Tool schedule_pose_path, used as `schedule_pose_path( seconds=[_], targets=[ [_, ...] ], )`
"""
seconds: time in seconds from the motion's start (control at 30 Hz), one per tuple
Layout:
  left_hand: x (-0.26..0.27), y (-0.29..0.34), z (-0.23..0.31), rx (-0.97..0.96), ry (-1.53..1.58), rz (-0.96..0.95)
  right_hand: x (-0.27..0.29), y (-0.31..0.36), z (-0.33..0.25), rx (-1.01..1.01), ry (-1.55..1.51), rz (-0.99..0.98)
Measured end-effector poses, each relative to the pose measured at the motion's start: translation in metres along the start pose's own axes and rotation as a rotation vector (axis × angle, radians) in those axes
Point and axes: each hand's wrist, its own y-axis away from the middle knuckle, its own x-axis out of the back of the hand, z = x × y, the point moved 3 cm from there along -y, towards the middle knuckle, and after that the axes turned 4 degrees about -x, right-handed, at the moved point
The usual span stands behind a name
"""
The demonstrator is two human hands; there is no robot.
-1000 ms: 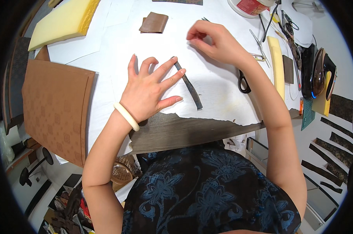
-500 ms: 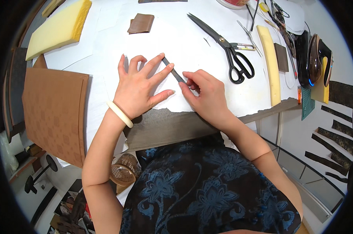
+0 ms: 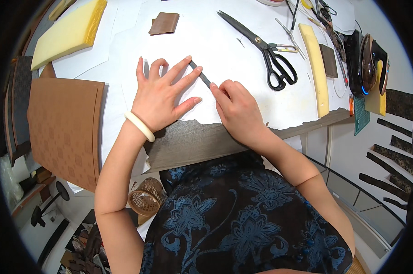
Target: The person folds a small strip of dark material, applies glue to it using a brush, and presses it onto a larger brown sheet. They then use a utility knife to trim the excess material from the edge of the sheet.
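On white paper (image 3: 202, 27) covering a worktable (image 3: 188, 141), a narrow dark strip (image 3: 204, 78) lies beneath two fingertips of a person's left hand (image 3: 160, 97), its fingers splayed wide, while the right hand (image 3: 236, 107) curls over the strip's nearer end; whether it pinches cannot be told. Black scissors (image 3: 258, 40) rest to the right.

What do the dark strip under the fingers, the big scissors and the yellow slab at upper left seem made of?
Dark strip: thin, matte and flat; fabric or leather, too small to tell. Scissors: likely metal, smooth and dark, with a shiny pivot. Yellow slab: probably foam, matte, rough along one side.
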Motion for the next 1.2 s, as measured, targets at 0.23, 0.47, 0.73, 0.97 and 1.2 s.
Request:
schedule_pose_path(
  seconds=[0.23,0.47,0.73,0.97,1.2],
  targets=[
    [0.000,0.001,0.001,-0.023,-0.041,-0.032,0.002,0.000,-0.002,0.012,0.044,-0.053],
    [0.005,0.002,0.003,-0.072,-0.059,-0.109,0.004,0.000,-0.003,0.007,0.063,-0.076],
    [0.018,-0.004,0.002,-0.120,0.017,-0.149,0.065,-0.042,0.013,-0.019,-0.094,0.020],
    [0.023,0.000,-0.003,-0.143,-0.018,-0.163,0.198,-0.271,0.128,0.122,0.481,0.547],
    [0.025,-0.001,-0.008,-0.185,0.018,-0.183,0.155,-0.395,0.218,-0.248,0.829,-0.260]
  ],
)
